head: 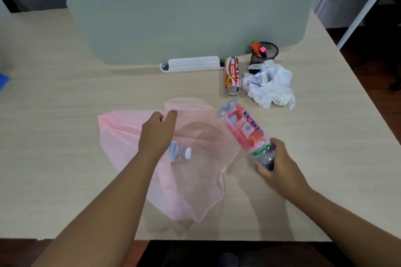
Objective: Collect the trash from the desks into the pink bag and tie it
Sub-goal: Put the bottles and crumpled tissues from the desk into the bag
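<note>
Left hand (158, 131) pinching pink bag (191, 182) rim, right hand (276, 163) gripping bottle (244, 128)

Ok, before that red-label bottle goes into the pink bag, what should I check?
1. Left hand pinches the pink bag rim: ok.
2. Bag mouth lifted open: ok.
3. Right hand grip round the red-label bottle: ok.
4. Bottle capped: cannot tell, the hand hides that end.
5. Small clear bottle inside the bag: ok.
6. Red can and crumpled white plastic collected: not ok, both lie on the desk.
</note>
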Demonstrator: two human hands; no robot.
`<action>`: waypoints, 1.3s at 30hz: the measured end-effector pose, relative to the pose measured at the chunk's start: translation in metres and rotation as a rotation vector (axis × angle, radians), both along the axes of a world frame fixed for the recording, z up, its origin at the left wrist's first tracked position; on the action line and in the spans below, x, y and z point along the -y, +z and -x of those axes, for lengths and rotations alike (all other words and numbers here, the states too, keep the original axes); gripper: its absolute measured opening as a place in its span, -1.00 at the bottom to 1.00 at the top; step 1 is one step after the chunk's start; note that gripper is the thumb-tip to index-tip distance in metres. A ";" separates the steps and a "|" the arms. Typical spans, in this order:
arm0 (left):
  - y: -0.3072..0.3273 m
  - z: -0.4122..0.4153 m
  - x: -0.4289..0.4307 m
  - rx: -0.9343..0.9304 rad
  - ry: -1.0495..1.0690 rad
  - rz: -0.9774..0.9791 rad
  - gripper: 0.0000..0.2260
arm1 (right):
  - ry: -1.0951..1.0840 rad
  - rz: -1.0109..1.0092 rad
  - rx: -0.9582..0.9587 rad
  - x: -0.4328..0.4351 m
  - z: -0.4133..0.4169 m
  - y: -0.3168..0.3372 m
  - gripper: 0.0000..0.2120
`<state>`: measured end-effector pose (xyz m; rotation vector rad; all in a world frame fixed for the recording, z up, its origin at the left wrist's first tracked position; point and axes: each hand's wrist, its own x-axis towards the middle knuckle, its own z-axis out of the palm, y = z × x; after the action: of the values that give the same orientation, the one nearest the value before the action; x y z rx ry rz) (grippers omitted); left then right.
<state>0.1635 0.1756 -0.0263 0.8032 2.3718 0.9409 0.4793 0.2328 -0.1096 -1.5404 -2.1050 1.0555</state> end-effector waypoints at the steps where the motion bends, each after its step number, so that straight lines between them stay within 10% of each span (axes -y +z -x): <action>1: 0.002 0.000 -0.003 -0.017 -0.008 -0.003 -0.58 | 0.077 -0.004 0.047 0.010 -0.003 0.006 -0.34; 13: 0.012 0.005 0.009 -0.180 -0.092 0.026 -0.50 | 0.316 0.087 -0.176 -0.021 0.125 0.029 -0.35; 17: 0.002 0.007 0.022 -0.155 -0.074 0.021 -0.56 | -0.068 -0.448 0.064 -0.089 0.092 0.021 -0.30; 22: -0.021 0.001 0.033 -0.089 -0.075 0.053 -0.61 | -0.159 -0.446 0.505 -0.172 0.060 -0.001 0.03; 39: -0.017 0.002 0.011 -0.053 -0.080 -0.021 -0.58 | 0.429 -0.264 0.102 -0.021 0.084 0.023 -0.77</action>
<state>0.1616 0.1649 -0.0429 0.9351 2.3592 0.9234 0.3954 0.2535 -0.0867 -1.0656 -2.5969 0.7896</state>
